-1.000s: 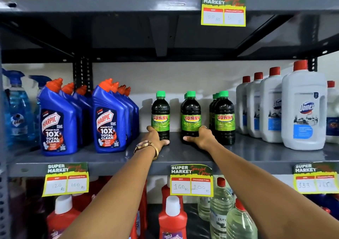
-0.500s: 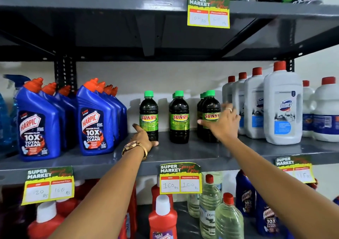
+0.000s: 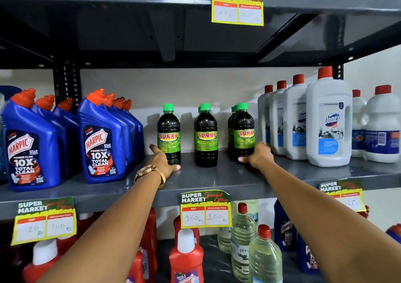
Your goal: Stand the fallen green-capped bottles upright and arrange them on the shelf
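Dark green-capped "Sunny" bottles stand upright in three spots on the grey middle shelf [image 3: 217,178]. The left bottle [image 3: 168,130] stands alone. My left hand [image 3: 161,162] cups its base, thumb in front and fingers at its left side. The middle bottle [image 3: 206,135] has another right behind it, and no hand touches it. The right front bottle [image 3: 244,130] has two more behind it. My right hand [image 3: 258,155] grips its base, thumb in front and fingers on its right side.
Blue Harpic bottles [image 3: 102,139] crowd the shelf to the left of the green-capped ones, and white Domex bottles [image 3: 328,119] stand close on the right. A price tag [image 3: 205,210] hangs on the shelf edge. Red and clear bottles fill the shelf below.
My right hand left the middle bottle, rose beside the right group, then dropped to the right front bottle's base. My left hand stayed at the left bottle. The view shifted right.
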Demonstrator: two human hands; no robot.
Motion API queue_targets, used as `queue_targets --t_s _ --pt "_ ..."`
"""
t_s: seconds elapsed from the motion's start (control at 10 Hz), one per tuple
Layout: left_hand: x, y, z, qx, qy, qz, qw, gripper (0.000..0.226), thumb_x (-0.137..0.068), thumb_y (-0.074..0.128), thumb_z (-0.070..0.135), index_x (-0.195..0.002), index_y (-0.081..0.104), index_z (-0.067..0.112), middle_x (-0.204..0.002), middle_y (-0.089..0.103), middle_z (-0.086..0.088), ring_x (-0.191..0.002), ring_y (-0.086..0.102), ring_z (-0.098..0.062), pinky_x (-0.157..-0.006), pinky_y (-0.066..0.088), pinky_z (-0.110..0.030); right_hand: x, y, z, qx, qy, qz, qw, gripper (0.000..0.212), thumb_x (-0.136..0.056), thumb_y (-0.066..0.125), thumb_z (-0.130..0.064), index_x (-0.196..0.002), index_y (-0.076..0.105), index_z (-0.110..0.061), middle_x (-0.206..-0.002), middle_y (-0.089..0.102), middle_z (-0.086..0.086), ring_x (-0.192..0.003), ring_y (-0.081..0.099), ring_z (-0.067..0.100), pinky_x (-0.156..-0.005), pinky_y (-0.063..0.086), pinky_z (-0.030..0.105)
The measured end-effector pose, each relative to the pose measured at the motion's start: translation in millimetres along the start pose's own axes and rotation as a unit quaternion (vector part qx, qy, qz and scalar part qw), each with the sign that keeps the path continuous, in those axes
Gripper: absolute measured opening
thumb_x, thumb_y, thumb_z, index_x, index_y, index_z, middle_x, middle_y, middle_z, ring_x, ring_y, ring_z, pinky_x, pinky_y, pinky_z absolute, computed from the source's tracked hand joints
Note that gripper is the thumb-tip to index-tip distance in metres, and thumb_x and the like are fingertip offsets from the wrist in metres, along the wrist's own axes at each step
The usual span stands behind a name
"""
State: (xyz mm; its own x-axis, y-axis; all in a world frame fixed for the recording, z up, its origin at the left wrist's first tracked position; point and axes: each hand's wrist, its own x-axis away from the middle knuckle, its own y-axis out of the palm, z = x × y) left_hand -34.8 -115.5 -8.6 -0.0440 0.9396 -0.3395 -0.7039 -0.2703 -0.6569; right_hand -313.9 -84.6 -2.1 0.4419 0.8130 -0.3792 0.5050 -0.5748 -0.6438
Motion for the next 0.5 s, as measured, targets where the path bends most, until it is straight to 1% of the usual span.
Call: queue_targets --t_s 0.1,0.3,0.4,0.5 --pt "-0.1 0.9 0.0 -0.010 -0.004 0.003 1.000 0.109 -0.079 0.075 0.027 -0.147 -0.006 0.001 -0.139 0.045 -0.023 -0.124 0.047 -0.038 -0.108 0.037 -0.046 -1.8 1.9 -1.2 0.012 0.007 0.006 1.000 0.070 -0.073 0.082 -0.032 -0.127 0.053 0.001 -0.125 0.060 0.020 -0.117 0.059 0.036 -0.096 0.049 0.039" --pt "2.8 2.0 0.5 -0.023 -0.001 -0.007 1.000 0.108 -0.084 0.069 0.029 -0.147 -0.015 0.003 -0.148 0.033 -0.022 -0.131 0.039 -0.038 -0.111 0.031 -0.049 0.7 3.1 -2.8 0.056 -0.001 0.010 0.998 0.078 -0.075 0.079 -0.038 -0.131 0.043 0.005 -0.129 0.053 0.023 -0.118 0.056 0.038 -0.095 0.048 0.043" --pt "5.6 0.1 2.0 -0.026 -0.005 -0.012 1.000 0.110 -0.085 0.069 0.029 -0.147 -0.018 0.003 -0.150 0.030 -0.023 -0.133 0.036 -0.038 -0.112 0.030 -0.048 0.4 3.0 -1.3 0.066 -0.001 0.003 0.998 0.079 -0.076 0.077 -0.039 -0.132 0.043 0.004 -0.132 0.052 0.022 -0.121 0.054 0.037 -0.099 0.048 0.044" --pt "14.9 -5.5 8.1 -0.003 -0.010 -0.010 1.000 0.115 -0.084 0.070 0.026 -0.144 -0.025 0.003 -0.154 0.022 -0.022 -0.137 0.031 -0.037 -0.115 0.026 -0.046 10.8 -0.1 -7.3 0.074 -0.006 0.019 0.997 0.091 -0.074 0.078 -0.043 -0.139 0.036 0.006 -0.141 0.043 0.023 -0.130 0.045 0.037 -0.106 0.042 0.045"
